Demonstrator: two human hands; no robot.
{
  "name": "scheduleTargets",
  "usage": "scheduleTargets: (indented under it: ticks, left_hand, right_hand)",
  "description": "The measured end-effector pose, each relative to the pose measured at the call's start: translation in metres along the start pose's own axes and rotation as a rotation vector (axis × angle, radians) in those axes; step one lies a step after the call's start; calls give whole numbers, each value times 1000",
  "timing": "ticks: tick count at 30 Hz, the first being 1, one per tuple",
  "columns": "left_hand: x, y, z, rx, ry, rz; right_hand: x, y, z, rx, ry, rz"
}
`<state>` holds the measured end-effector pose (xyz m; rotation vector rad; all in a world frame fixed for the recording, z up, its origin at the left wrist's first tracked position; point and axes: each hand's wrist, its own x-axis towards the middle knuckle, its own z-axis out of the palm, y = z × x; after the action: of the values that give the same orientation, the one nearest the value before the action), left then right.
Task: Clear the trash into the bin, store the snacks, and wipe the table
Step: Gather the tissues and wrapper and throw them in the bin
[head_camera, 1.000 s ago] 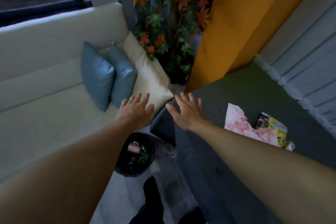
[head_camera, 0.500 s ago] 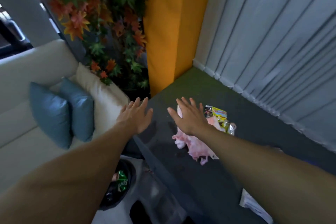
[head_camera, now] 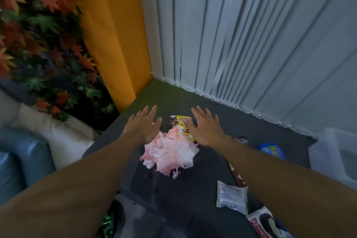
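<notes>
A crumpled pink-stained tissue point(head_camera: 170, 152) lies on the dark grey table point(head_camera: 193, 199), with a yellow snack wrapper point(head_camera: 182, 121) just behind it. My left hand point(head_camera: 144, 125) hovers open, fingers spread, over the tissue's left edge. My right hand point(head_camera: 204, 127) is open too, above the wrapper's right side. Neither hand holds anything. Further right lie a blue packet point(head_camera: 272, 149), a white sachet point(head_camera: 231, 196) and a red-and-white packet point(head_camera: 264, 224). The black bin point(head_camera: 110, 222) shows at the bottom edge, beside the table, with something green inside.
A translucent plastic container point(head_camera: 336, 152) stands at the table's right end. Vertical blinds point(head_camera: 251, 44) and an orange panel point(head_camera: 114, 35) close off the far side. A sofa with blue cushions point(head_camera: 23, 160) and a white cushion point(head_camera: 63, 137) sits on the left, under artificial maple leaves.
The view has swung right from the sofa and bin toward the table. Both open hands now hang over the tissue and wrapper, and more packets have come into sight.
</notes>
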<state>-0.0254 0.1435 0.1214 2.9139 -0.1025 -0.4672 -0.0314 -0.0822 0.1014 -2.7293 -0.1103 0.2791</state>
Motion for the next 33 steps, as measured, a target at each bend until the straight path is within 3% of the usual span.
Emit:
scheduleTargets:
  ticks: [15,33]
  left_hand:
    - [25,72,17,38,-22,98]
    - [54,11,77,-102,-208,-22]
  right_hand:
    - [-13,82,-19,103,21,86]
    - [19,72,33,161,-76,137]
